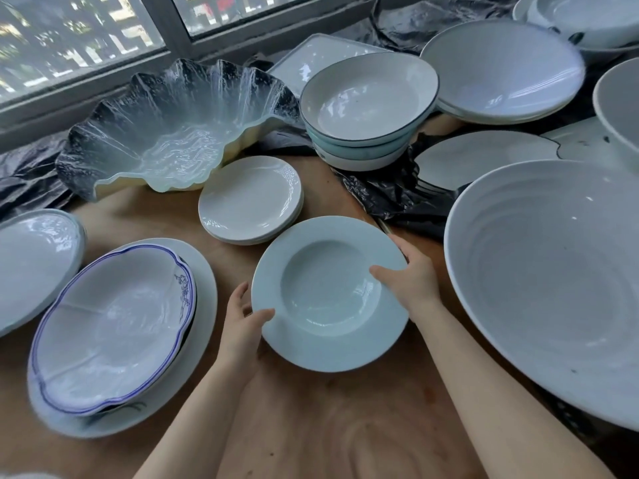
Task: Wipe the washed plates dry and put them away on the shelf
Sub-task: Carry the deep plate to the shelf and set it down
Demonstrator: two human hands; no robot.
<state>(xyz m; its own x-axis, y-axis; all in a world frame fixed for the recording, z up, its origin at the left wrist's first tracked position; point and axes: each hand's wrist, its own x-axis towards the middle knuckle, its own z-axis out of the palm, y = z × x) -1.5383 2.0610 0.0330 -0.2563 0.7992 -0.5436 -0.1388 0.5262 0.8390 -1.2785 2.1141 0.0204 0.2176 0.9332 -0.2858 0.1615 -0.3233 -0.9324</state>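
I stand at a brown wooden table (311,426) pushed against a window (86,39). Daylight comes through the glass, pale and cool, and blurred white shapes and greenery show outside. A thick grey frame (173,25) divides the panes. Crumpled black plastic sheeting (390,195) covers the table's far and right parts, glinting in the light.

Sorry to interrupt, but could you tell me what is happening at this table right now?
A person holds a pale blue deep-rimmed plate by its rim, left hand and right hand on opposite sides, over the wooden table. Around it sit a stack of small white plates and a blue-trimmed scalloped plate. No cloth is visible.
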